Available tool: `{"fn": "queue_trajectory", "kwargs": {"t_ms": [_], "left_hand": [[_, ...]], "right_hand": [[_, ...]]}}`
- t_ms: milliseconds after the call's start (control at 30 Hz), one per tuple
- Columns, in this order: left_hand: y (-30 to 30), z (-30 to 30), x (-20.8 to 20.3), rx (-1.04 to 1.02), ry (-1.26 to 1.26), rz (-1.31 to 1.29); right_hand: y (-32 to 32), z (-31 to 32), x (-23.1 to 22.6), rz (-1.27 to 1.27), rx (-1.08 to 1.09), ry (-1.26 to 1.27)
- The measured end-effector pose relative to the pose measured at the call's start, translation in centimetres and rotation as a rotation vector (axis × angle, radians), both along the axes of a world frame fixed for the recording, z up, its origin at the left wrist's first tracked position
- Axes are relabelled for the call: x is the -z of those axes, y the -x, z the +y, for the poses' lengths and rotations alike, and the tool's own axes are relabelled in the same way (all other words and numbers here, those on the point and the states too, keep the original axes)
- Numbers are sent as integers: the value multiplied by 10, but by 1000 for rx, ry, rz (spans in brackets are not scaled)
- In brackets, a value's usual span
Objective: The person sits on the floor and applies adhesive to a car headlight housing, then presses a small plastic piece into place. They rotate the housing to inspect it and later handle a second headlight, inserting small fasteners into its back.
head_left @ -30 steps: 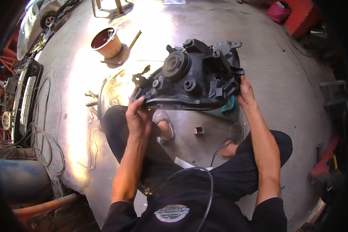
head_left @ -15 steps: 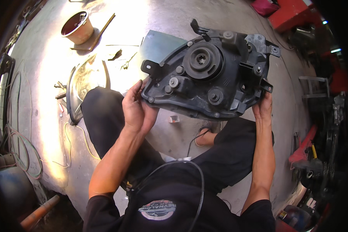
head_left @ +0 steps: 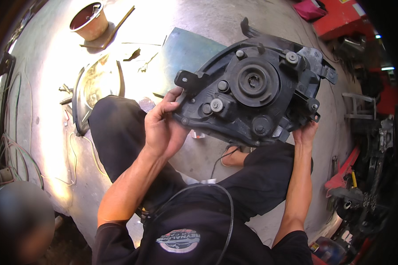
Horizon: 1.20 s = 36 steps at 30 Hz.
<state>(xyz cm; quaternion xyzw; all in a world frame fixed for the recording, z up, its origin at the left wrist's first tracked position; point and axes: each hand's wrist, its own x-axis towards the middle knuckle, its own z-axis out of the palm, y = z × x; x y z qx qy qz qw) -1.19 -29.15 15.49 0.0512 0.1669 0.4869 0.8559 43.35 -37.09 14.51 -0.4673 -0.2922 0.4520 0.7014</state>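
Note:
A black car headlight housing (head_left: 234, 95) hangs in the air above my knees, its back side facing me. A round cap, several adjuster knobs and mounting tabs show on it. My left hand (head_left: 166, 126) grips its left end, thumb over the edge by a tab and palm underneath. My right hand (head_left: 305, 132) holds the lower right corner, with most of its fingers hidden behind the housing. A second headlight (head_left: 97, 84), with a clear lens, lies on the floor beyond my left knee.
A bucket (head_left: 90, 24) of dark liquid stands far left beside a bent bar (head_left: 119, 26). A flat greenish sheet (head_left: 177, 48) lies behind the housing. Hoses (head_left: 15, 154) run along the left. A person's blurred head (head_left: 22, 221) is at lower left. Red equipment (head_left: 338, 17) and metal parts line the right.
The headlight housing has shifted right and slightly down, tilting clockwise, with both hands still on it. A person's head has come into view at lower left.

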Motion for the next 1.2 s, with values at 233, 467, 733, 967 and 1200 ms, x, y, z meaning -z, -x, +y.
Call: {"fn": "queue_trajectory", "kwargs": {"t_ms": [233, 467, 733, 967, 1200], "left_hand": [[0, -1, -10, 68, -184, 38], [-2, -5, -21, 40, -118, 155], [-3, -7, -21, 55, -121, 167], [-2, -6, -19, 91, -107, 107], [-5, -6, -15, 83, -79, 94]], "right_hand": [[-2, 0, -2, 18, 19, -32], [13, 8, -8, -60, -5, -97], [16, 16, -9, 35, 11, -50], [22, 21, -17, 71, 56, -56], [18, 19, -18, 29, 89, -55]]}}
